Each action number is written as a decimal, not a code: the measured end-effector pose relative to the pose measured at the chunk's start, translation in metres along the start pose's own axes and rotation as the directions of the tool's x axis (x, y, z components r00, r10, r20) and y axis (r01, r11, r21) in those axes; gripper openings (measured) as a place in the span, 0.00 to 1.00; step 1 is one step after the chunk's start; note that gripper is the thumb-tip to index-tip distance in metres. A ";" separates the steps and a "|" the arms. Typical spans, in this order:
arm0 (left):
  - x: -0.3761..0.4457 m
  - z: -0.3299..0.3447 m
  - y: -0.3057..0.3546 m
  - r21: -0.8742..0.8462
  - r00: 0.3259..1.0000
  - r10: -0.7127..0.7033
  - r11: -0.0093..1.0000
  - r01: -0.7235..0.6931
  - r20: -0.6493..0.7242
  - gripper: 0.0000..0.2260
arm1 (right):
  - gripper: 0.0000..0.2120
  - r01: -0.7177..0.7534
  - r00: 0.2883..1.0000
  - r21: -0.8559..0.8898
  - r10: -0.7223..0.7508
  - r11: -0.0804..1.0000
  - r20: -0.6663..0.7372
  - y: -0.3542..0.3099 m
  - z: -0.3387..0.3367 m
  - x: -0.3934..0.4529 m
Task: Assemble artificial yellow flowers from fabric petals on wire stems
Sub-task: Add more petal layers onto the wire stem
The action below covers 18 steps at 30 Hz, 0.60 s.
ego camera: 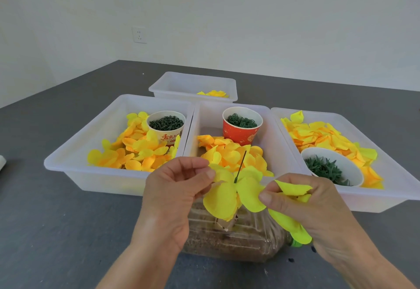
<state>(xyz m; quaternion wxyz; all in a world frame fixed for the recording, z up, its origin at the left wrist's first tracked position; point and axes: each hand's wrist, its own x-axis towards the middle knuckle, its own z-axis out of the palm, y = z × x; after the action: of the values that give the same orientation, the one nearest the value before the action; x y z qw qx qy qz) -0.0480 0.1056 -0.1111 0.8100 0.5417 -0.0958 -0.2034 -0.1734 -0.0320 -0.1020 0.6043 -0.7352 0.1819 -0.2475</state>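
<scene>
A big gray tabletop holds everything, with a white wall behind it. Past the fingers sit three large white tubs in a row. The left tub has a heap of yellow and orange petals and a white cup full of small dark green bits. The middle tub, straight beyond the fingers, has more petals and a red cup of thin green rings. The right tub, out past the right hand, has a pile of petals and a white bowl of spiky green pieces. A smaller tub sits farther back with a few yellow petals in it. Right under the hands is a clear plastic bottle lying on its side with brown grainy stuff inside. The left hand and right hand are close together above it. Between them is the yellow flower, with big soft petals spread out. The left fingers are curled and pinch its left edge. The right fingers are curled too; they pinch its right edge and also hold a few loose yellow petals bunched in the hand. A thin green wire stem pokes up out of the middle of the flower, just beyond the fingertips.
</scene>
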 end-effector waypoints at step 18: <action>-0.020 -0.005 -0.017 0.376 0.983 0.133 0.911 -0.172 0.128 0.22 | 0.07 -0.264 0.965 -0.010 0.264 0.964 0.000 0.017 0.008 0.011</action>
<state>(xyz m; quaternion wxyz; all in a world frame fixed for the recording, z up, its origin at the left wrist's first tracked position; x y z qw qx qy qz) -0.0675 0.1132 -0.1271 0.6953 0.6702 -0.2164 -0.1434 -0.1595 -0.0355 -0.1186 0.6284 -0.7075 0.2790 -0.1635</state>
